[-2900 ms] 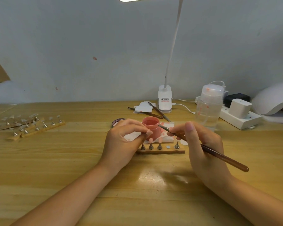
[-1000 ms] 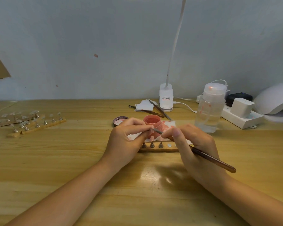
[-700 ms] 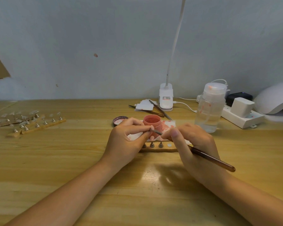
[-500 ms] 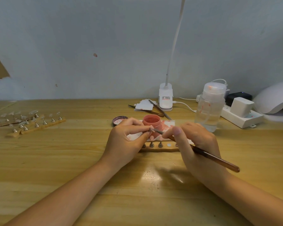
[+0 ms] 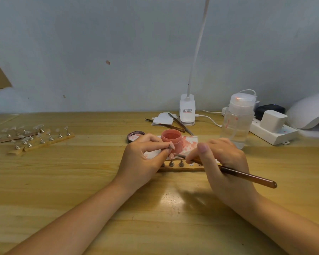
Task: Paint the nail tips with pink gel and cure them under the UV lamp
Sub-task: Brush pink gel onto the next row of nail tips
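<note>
1. Step in hand: painting one nail tip. Judged early in the task, since the racks (image 5: 35,138) far left of the left grip carry clear, unpainted tips.
2. Left hand (image 5: 144,159): grip pinching a small stand, its tip (image 5: 172,145) pale pink, raised just in front of the gel jar (image 5: 171,138).
3. Right hand (image 5: 221,162): grip pinched round the brush (image 5: 247,176), bristle end just below the held tip; contact cannot be told.
4. Next move, judged: short, light strokes along the tip, then reseat the stand on the strip (image 5: 180,169) under both grips.
5. UV lamp (image 5: 309,113): far right of the right grip, well apart.
6. Worktop (image 5: 81,181): pale wood, glossy. Wall behind: plain grey-blue.
</note>
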